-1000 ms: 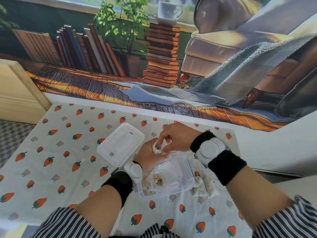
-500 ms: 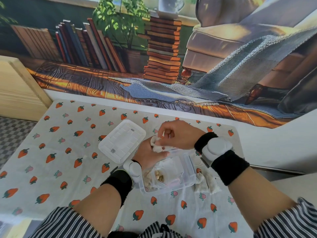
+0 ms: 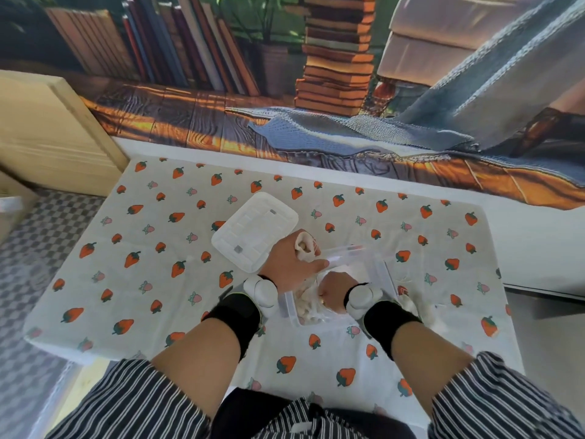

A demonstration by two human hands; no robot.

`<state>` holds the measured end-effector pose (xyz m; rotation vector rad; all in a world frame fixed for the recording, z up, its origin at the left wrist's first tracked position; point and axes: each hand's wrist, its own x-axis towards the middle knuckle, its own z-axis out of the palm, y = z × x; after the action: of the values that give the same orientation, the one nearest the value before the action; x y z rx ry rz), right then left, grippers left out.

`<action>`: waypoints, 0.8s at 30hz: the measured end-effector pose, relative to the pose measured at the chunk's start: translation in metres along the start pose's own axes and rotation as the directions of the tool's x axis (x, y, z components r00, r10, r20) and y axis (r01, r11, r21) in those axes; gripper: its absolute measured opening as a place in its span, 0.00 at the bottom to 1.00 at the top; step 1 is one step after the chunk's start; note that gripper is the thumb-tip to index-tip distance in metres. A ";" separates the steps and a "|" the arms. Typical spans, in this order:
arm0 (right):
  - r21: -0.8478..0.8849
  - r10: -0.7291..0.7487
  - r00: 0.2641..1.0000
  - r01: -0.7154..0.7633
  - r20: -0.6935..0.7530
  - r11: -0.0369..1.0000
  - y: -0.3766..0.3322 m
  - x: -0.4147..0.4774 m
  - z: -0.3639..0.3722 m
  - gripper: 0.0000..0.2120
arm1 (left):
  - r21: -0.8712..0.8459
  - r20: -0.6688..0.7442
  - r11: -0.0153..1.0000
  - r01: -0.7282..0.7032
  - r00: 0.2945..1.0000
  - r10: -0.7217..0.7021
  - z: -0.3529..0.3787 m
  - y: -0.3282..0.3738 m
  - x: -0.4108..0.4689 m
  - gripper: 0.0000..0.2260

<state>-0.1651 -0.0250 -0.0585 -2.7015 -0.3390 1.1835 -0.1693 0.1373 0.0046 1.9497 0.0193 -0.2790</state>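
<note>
A clear plastic box [image 3: 384,272] stands open on the strawberry-print cloth, with pale contents in its near part. My left hand [image 3: 289,261] is over the box's far left corner and grips a small white cloth pouch [image 3: 305,247] whose mouth faces up. My right hand [image 3: 332,293] is down inside the box with fingers curled into the pale contents; what it holds is hidden. The box's white lid [image 3: 253,229] lies flat to the left of the box.
More small white pouches [image 3: 421,308] lie on the cloth just right of the box. The table [image 3: 133,280] is covered by the strawberry cloth, with a printed backdrop behind it. A pale wooden cabinet [image 3: 47,134] stands at the far left.
My right hand has left the pouch's mouth and dropped down into the box. My left hand still grips the pouch. The camera tilted down and closer.
</note>
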 end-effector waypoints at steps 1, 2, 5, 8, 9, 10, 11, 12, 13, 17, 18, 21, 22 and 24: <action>-0.022 -0.008 1.000 0.008 -0.012 1.000 -0.003 0.005 0.009 0.13 | 0.012 0.005 1.000 -0.009 1.000 0.009 -0.001 -0.003 0.000 0.14; -0.041 -0.013 0.999 0.012 -0.037 0.999 -0.005 0.010 0.015 0.14 | 0.019 0.008 1.000 -0.017 1.000 0.017 -0.002 -0.005 0.000 0.14; -0.054 -0.032 0.996 0.028 -0.078 0.998 -0.011 0.016 0.024 0.17 | 0.038 -0.014 0.999 -0.029 0.999 0.030 -0.004 -0.008 -0.001 0.15; -0.025 -0.013 0.998 0.011 -0.057 1.000 -0.011 0.017 0.024 0.18 | 0.042 -0.016 0.998 -0.037 0.999 0.037 -0.006 -0.010 -0.002 0.15; -0.002 -0.003 0.999 0.003 -0.048 1.000 -0.010 0.017 0.024 0.17 | 0.039 -0.014 0.999 -0.031 0.999 0.032 -0.006 -0.009 -0.002 0.15; 0.003 0.003 0.999 -0.002 -0.042 1.000 -0.010 0.016 0.023 0.15 | 0.036 -0.010 0.999 -0.023 1.000 0.023 -0.007 -0.010 -0.002 0.15; 0.003 0.000 0.999 0.000 -0.037 1.000 -0.011 0.015 0.022 0.14 | 0.032 -0.006 0.999 -0.014 1.000 0.015 -0.007 -0.010 -0.002 0.15; 0.009 -0.008 0.999 0.008 -0.042 1.000 -0.013 0.014 0.021 0.14 | 0.027 -0.003 1.000 -0.010 1.000 0.010 -0.007 -0.010 -0.002 0.15; 0.023 -0.006 0.999 0.007 -0.046 1.000 -0.014 0.013 0.021 0.15 | 0.026 -0.001 1.000 -0.009 1.000 0.009 -0.007 -0.010 -0.002 0.15; 0.054 0.011 0.999 -0.009 -0.045 0.998 -0.014 0.013 0.022 0.16 | 0.017 0.014 1.000 -0.011 1.000 0.010 -0.007 -0.010 -0.002 0.15; 0.036 0.016 0.999 -0.014 -0.045 0.999 -0.015 0.012 0.021 0.15 | 0.014 0.017 1.000 -0.010 1.000 0.009 -0.008 -0.009 -0.002 0.15; 0.008 0.025 0.999 -0.025 -0.044 1.000 -0.018 0.010 0.019 0.16 | 0.012 0.022 1.000 0.001 1.000 -0.002 -0.007 -0.008 -0.002 0.15; 0.008 0.019 0.999 -0.018 -0.050 1.000 -0.019 0.010 0.019 0.17 | 0.011 0.021 1.000 0.005 1.000 -0.005 -0.007 -0.007 -0.002 0.15; 0.011 0.023 0.999 -0.022 -0.043 1.000 -0.019 0.010 0.020 0.18 | 0.020 0.023 1.000 0.008 1.000 -0.009 -0.008 -0.006 -0.002 0.14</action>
<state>-0.1761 -0.0028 -0.0738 -2.7240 -0.2960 1.1283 -0.1704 0.1472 0.0018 1.9659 0.0097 -0.3090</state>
